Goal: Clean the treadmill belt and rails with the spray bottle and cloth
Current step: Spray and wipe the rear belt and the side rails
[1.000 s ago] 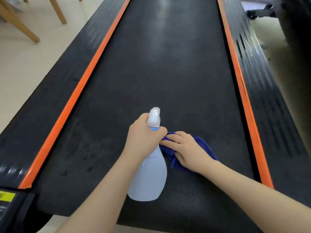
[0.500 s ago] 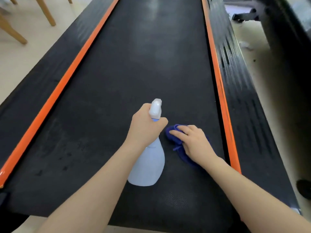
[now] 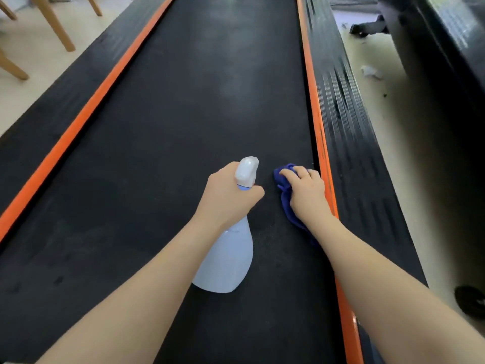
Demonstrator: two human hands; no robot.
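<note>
Black rubber is covering the treadmill belt (image 3: 210, 106), which is running from the near edge far up the view, and all places here are given from this belt; the left hand (image 3: 228, 198) is hovering over the near middle of the belt and is gripping the neck of the spray bottle (image 3: 225, 261), its fingers curled together around the neck under the white trigger head (image 3: 246, 171); the pale blue body of the bottle is hanging below the hand, tilted, with its nozzle pointing away up the belt; I cannot tell whether the bottom of the bottle is touching the belt. The right hand (image 3: 305, 193) is pressing the blue cloth (image 3: 286, 195) down on the right side of the belt, just beside the orange strip (image 3: 319, 132) of the right rail (image 3: 343, 122); its fingers are bent and lying close together on the bunched cloth, and part of the cloth is showing in front of the fingertips and under the wrist. Another orange strip (image 3: 86, 114) is running along the left edge of the belt, with the black left rail (image 3: 52, 106) outside it. Wooden chair legs (image 3: 55, 24) are standing on the pale floor (image 3: 21, 90) beyond the left rail; a small white scrap (image 3: 370, 72) is lying on the floor beyond the right rail.
</note>
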